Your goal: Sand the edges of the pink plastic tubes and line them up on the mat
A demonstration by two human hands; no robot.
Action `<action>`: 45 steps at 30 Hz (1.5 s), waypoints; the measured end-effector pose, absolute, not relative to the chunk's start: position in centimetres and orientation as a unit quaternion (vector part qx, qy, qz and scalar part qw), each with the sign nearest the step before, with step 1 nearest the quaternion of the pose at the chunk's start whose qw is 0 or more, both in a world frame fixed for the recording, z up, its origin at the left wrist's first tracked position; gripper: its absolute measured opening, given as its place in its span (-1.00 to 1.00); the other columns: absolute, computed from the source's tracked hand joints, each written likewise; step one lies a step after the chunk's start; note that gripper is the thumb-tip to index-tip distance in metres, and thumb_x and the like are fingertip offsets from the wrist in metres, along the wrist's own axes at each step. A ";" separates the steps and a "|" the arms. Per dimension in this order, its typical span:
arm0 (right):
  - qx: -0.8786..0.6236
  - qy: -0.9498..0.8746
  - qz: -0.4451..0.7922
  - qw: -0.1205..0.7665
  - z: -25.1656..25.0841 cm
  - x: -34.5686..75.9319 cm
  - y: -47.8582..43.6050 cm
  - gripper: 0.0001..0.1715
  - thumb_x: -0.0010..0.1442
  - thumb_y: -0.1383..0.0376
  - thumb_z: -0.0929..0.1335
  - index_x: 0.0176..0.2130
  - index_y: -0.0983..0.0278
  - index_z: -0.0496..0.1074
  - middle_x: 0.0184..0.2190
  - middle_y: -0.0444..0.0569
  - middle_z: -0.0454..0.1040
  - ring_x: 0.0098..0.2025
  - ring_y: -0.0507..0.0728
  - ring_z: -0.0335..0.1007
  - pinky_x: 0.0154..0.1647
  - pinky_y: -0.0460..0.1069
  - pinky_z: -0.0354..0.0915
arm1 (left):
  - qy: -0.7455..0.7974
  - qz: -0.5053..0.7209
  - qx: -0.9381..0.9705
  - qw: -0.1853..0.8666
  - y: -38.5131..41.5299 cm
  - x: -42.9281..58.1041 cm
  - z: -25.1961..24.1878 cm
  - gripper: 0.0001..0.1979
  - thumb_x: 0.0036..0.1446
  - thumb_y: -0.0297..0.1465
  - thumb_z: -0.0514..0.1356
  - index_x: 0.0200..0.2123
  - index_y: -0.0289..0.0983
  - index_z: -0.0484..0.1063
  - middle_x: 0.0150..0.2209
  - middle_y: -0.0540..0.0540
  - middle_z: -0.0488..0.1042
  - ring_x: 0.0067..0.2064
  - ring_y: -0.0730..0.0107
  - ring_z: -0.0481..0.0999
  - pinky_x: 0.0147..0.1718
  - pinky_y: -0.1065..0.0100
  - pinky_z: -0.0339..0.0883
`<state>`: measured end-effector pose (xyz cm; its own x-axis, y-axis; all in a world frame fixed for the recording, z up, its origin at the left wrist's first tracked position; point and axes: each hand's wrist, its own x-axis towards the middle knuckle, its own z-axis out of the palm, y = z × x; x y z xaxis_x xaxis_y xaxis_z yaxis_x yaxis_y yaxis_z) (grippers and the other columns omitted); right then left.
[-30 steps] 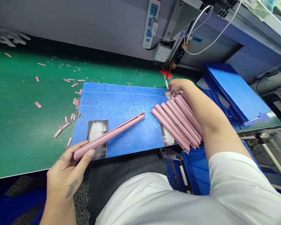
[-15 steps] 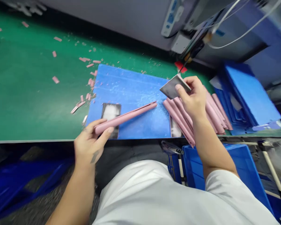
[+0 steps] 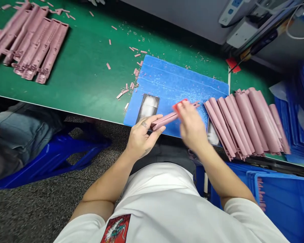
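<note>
My left hand [image 3: 143,139] is closed round the near end of a long, narrow pink plastic part [image 3: 166,120], its thumb along the lower side. The part slants up to the right above a blue mat [image 3: 164,76]. My right hand [image 3: 194,128], smeared by motion, pinches a flat red pad [image 3: 179,105] against or just over the part's upper half. The fingers partly hide both pad and part. Just right of this hand lies a row of pink parts [image 3: 245,118]. A dark rectangle with a whitish middle [image 3: 149,107] is on the mat.
More pink parts [image 3: 42,44] lie at the far left of the green table [image 3: 91,74], with pink scraps [image 3: 123,93] scattered about. A red piece [image 3: 233,64] is at the back. Blue bins [image 3: 283,195] stand below right. A seated person's leg [image 3: 27,131] and blue stool [image 3: 73,152] are at left.
My right hand has come down and left to the pink part; its flat pad showed a grey face before and looks red now. The view has turned, bringing in more of the left side.
</note>
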<state>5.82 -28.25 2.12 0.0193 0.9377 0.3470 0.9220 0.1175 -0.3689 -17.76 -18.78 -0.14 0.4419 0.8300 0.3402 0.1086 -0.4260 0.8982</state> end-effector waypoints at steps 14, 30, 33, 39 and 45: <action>-0.673 -0.683 0.090 0.270 1.5 7.7 -27.4 -0.23 0.54 0.41 0.21 0.53 0.12 0.61 0.59 0.05 0.52 0.73 0.29 0.32 0.83 0.47 0.14 | 0.229 0.502 0.794 0.254 -20.2 -17.7 -0.1 -0.70 0.56 -0.35 0.43 0.28 -0.20 0.70 -0.06 -0.17 0.81 -0.18 0.19 0.79 -0.03 0.24 0.73; -0.695 -0.671 0.089 0.241 -0.6 11.1 -27.1 -0.22 0.55 0.41 0.19 0.57 0.27 0.55 0.64 0.09 0.45 0.75 0.27 0.27 0.84 0.37 0.15 | 0.163 0.489 0.830 0.214 -19.7 -19.1 -0.9 -0.57 0.58 -0.43 0.40 0.42 -0.22 0.59 -0.14 -0.18 0.78 -0.33 0.24 0.66 -0.17 0.22 0.61; -0.764 -0.606 0.077 0.209 -0.9 13.0 -26.4 -0.19 0.48 0.43 0.22 0.57 0.32 0.54 0.61 0.14 0.48 0.72 0.32 0.33 0.82 0.39 0.19 | 0.159 0.480 0.833 0.226 -19.7 -19.4 -1.1 -0.58 0.55 -0.44 0.42 0.39 -0.20 0.63 -0.09 -0.19 0.76 -0.23 0.21 0.71 -0.08 0.20 0.65; -0.757 -0.620 0.044 0.200 -1.3 14.1 -25.8 -0.08 0.46 0.45 0.21 0.69 0.33 0.37 0.69 0.14 0.35 0.77 0.30 0.23 0.84 0.37 0.15 | 0.306 0.476 0.781 0.265 -17.8 -20.0 -1.1 -0.71 0.61 -0.29 0.39 0.28 -0.18 0.74 -0.02 -0.20 0.76 -0.06 0.15 0.78 0.08 0.17 0.68; -0.758 -0.619 0.027 0.205 0.0 8.8 -26.0 -0.09 0.50 0.44 0.21 0.73 0.36 0.30 0.71 0.25 0.30 0.79 0.44 0.16 0.81 0.51 0.16 | 0.318 0.361 0.817 0.318 -17.6 -20.3 -0.5 -0.50 0.56 -0.09 0.42 0.39 -0.21 0.67 0.04 -0.21 0.80 -0.10 0.18 0.81 0.01 0.25 0.71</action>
